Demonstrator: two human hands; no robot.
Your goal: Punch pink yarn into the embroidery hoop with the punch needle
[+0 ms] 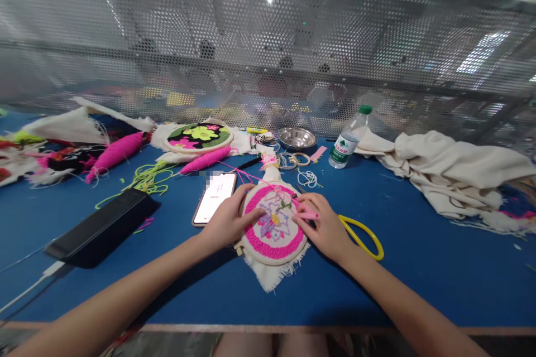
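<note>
A small embroidery hoop (274,228) with a pink ring and a lilac flower design lies on the blue table (419,268) in front of me. My left hand (228,217) grips the hoop's left edge, fingers lying on the fabric. At the hoop's right side, my right hand (322,226) is closed around a pink punch needle (307,215) whose tip touches the design. Pink yarn runs from the needle toward the back of the table.
A lit phone (214,197) lies left of the hoop, and a black case (100,228) sits further left. Yellow-handled scissors (364,234) lie to the right. Behind are a second hoop (199,136), pink yarn cones (117,153), a metal bowl (296,138), a water bottle (347,142) and cream cloth (452,173).
</note>
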